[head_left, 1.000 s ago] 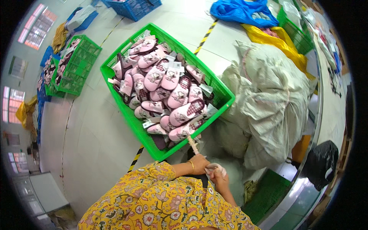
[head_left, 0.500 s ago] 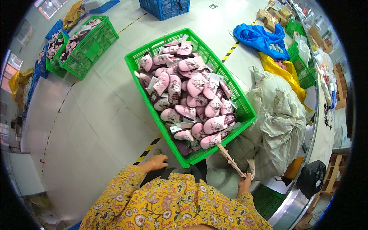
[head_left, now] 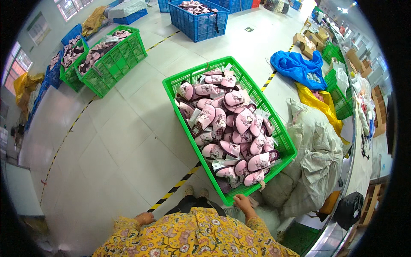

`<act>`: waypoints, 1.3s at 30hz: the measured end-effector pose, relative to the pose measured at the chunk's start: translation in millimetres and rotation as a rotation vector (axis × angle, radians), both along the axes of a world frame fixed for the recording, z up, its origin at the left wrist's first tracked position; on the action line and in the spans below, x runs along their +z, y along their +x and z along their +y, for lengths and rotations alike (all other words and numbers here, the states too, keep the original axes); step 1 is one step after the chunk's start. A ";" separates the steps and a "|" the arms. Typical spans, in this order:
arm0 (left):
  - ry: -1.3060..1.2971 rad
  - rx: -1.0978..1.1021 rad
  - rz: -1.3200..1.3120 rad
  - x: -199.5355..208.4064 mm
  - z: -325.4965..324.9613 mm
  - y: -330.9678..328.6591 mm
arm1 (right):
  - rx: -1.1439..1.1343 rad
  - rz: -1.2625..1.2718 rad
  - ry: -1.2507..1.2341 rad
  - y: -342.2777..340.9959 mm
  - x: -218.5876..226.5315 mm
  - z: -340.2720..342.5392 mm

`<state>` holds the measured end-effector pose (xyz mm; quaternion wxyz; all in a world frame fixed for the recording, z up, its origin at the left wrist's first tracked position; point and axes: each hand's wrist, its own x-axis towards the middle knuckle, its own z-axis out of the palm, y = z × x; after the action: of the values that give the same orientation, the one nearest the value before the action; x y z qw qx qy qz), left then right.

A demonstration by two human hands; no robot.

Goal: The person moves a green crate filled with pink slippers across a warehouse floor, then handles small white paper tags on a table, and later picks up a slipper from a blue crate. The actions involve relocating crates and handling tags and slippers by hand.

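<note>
A large green plastic crate, piled with pink slippers, rests on the floor in front of me. The slippers have dark soles, printed uppers, and some show checked linings. At the crate's near edge is my right hand, its fingers curled at the rim. Just beside it, a short piece of pale strap loops over the rim; its lower part is mostly hidden. My left hand hangs low at my left side, apart from the crate, fingers loosely bent and holding nothing.
Bulky whitish woven sacks lie against the crate's right side, below a long worktable. Blue sheeting and a yellow bag sit beyond. Another green crate of slippers stands far left, a blue crate at the back.
My right hand has moved from the stretched strap to the crate's near rim. My left hand has dropped lower and left. The crate sits lower and further right in view.
</note>
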<state>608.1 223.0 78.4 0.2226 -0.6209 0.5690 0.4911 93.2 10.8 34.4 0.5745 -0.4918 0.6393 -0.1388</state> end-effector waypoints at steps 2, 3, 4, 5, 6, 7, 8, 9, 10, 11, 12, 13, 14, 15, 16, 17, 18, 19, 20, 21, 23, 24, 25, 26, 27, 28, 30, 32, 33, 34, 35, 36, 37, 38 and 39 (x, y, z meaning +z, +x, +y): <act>-0.184 0.259 0.127 -47.9 13.7 0.1 | -0.017 0.009 0.011 18.1 13.3 -22.5; -0.131 0.383 0.090 -78.6 18.8 6.5 | -0.021 0.001 0.011 30.5 14.9 -32.5; -0.082 0.513 0.038 -103.3 25.2 20.5 | -0.002 -0.030 -0.029 36.7 -2.6 -42.2; -0.036 0.648 -0.014 -123.0 33.2 38.7 | -0.068 -0.094 -0.034 42.7 -17.8 -50.3; 0.021 0.771 -0.037 -134.8 31.3 45.2 | -0.120 -0.053 -0.018 38.5 -28.6 -52.6; 0.006 0.664 -0.064 -127.1 17.3 37.6 | -0.176 0.008 -0.008 22.7 -37.7 -55.1; -0.019 0.554 -0.071 -111.2 -8.7 22.5 | -0.211 0.037 -0.012 -10.6 -60.6 -55.0; -0.043 0.444 -0.085 -85.5 -34.4 11.7 | -0.247 0.063 -0.011 -33.4 -76.4 -56.8; -0.068 0.563 -0.060 -63.1 -30.8 24.4 | -0.219 0.048 0.031 -16.1 -71.1 -57.7; -0.096 0.681 -0.030 -44.8 -26.0 36.2 | -0.189 0.039 0.071 1.3 -55.0 -57.5; -0.132 0.777 0.023 -35.2 -32.8 43.2 | -0.196 0.069 0.083 6.2 -49.0 -60.4; -0.171 0.876 0.074 -31.5 -37.3 53.1 | -0.200 0.097 0.093 9.4 -51.5 -60.8; -0.184 0.897 0.083 -44.9 -42.9 65.1 | -0.161 0.065 0.138 5.7 -65.3 -66.7; -0.194 0.935 0.070 -66.0 -36.8 85.4 | -0.199 0.101 0.125 28.4 -64.2 -69.6; -0.207 0.956 0.086 -83.6 -43.3 101.2 | -0.147 0.116 0.146 29.2 -73.2 -80.1; -0.229 0.886 0.117 -92.1 -62.5 113.9 | -0.116 0.147 0.163 16.3 -83.6 -88.1; -0.246 0.834 0.103 -91.4 -71.7 144.2 | 0.243 0.338 -0.026 41.4 -77.0 -95.6; -0.266 0.780 0.105 -89.7 -90.8 168.5 | 0.535 0.574 -0.275 54.8 -72.3 -102.7; -0.269 0.734 0.093 -80.6 -100.2 192.0 | 0.450 0.581 -0.246 92.8 -55.2 -110.7; -0.262 0.694 0.074 -66.6 -100.4 215.7 | 0.374 0.582 -0.208 142.4 -22.2 -118.8; -0.316 0.512 0.020 -54.4 -140.7 261.5 | 0.897 0.567 -0.617 177.5 -14.2 -160.8; -0.344 0.586 0.018 -42.1 -173.2 273.2 | 0.632 0.411 -0.362 193.2 -20.7 -186.0; -0.362 0.677 -0.014 -23.8 -191.3 293.5 | 0.483 0.377 -0.177 235.6 -5.7 -209.9; -0.356 0.967 0.011 7.1 -213.2 304.2 | 0.313 0.369 -0.006 271.8 12.4 -233.6; -0.378 1.002 -0.002 29.2 -233.6 323.2 | 0.158 0.139 0.027 303.7 28.4 -250.4; -0.400 1.038 -0.024 47.3 -252.5 343.8 | 0.170 0.174 0.046 344.1 57.2 -267.9; -0.481 1.121 0.031 50.1 -298.8 369.9 | 0.237 0.155 -0.028 370.9 61.5 -305.6; -0.575 1.242 0.116 40.3 -326.4 396.7 | 0.234 0.157 -0.051 402.5 58.1 -338.8; -0.556 1.220 0.112 39.5 -335.6 404.3 | 0.213 0.170 -0.042 426.8 80.7 -350.5; -0.547 1.187 0.121 42.7 -354.6 403.4 | 0.218 0.178 -0.067 429.7 68.9 -367.6; -0.536 1.156 0.128 46.6 -372.5 401.0 | 0.305 0.235 -0.057 426.1 61.0 -386.3; -0.483 1.108 0.118 58.0 -383.6 395.3 | 0.333 0.251 -0.068 436.2 61.7 -400.4; -0.432 1.062 0.107 65.6 -393.3 394.0 | 0.364 0.268 -0.081 446.7 62.0 -416.0; -0.403 0.994 0.135 58.6 -413.6 388.8 | 0.429 0.179 -0.189 424.2 19.9 -438.3; -0.367 0.943 0.113 50.4 -415.7 396.0 | 0.358 0.117 -0.005 441.3 14.3 -456.6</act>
<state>1004.1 -192.7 128.9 -0.1670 -0.8116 0.3148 0.4629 534.5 -445.8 48.7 0.5508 -0.6064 0.5734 -0.0069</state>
